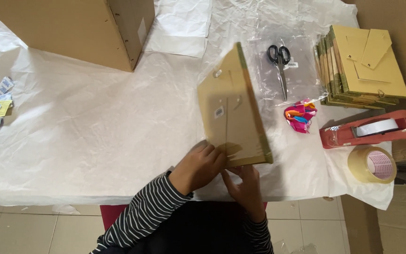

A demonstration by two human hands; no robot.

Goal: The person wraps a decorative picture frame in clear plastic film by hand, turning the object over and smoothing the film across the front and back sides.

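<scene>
Both hands are grasping the near end of a flat brown cardboard packet (pixel 233 110), which is standing tilted on the bench (pixel 95 127). The left hand (pixel 197 167) is lying fingers curled over its lower face; the right hand (pixel 244 186) is pinching the bottom edge from beneath. At one o'clock, black-handled scissors (pixel 280 63) are lying on clear plastic. At two o'clock a stack of similar packets (pixel 365 70) is resting; at three, coloured scraps (pixel 300 115), a red tape dispenser (pixel 370 129) and a tape roll (pixel 372 164). At eleven, a large cardboard box (pixel 76 28) is standing.
</scene>
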